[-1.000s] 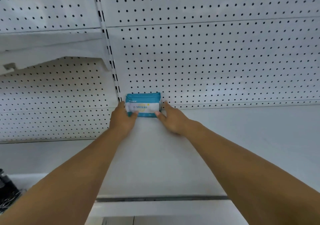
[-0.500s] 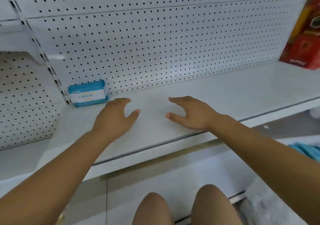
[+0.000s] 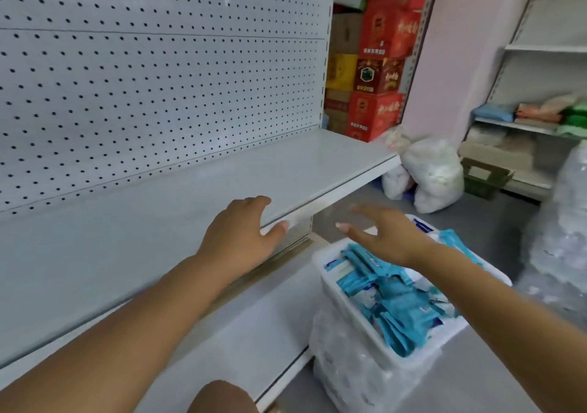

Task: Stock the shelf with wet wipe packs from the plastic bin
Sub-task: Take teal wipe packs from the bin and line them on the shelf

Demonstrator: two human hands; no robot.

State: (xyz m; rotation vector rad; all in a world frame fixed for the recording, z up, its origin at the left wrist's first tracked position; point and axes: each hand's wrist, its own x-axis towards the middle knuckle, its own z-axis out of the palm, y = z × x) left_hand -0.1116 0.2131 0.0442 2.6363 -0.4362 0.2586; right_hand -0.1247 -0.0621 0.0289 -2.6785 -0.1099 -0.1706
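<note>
A white plastic bin [image 3: 343, 289] stands on the floor at the lower right, holding several teal wet wipe packs [image 3: 397, 304]. My right hand [image 3: 384, 238] hovers over the bin's far end with fingers spread and holds nothing. My left hand [image 3: 241, 235] is open above the front edge of the white shelf [image 3: 158, 222], also empty. The pack placed on the shelf earlier is out of view to the left.
A perforated white back panel [image 3: 158, 79] rises behind the shelf. Red and yellow cartons [image 3: 378, 63] are stacked past the shelf's right end. White filled bags [image 3: 435, 174] lie on the floor beyond the bin. Another shelving unit [image 3: 533, 120] stands at the far right.
Both hands let go of the teal pack at the shelf's back left and drew back. My view swung right and the hands moved right, the right one now over the bin.
</note>
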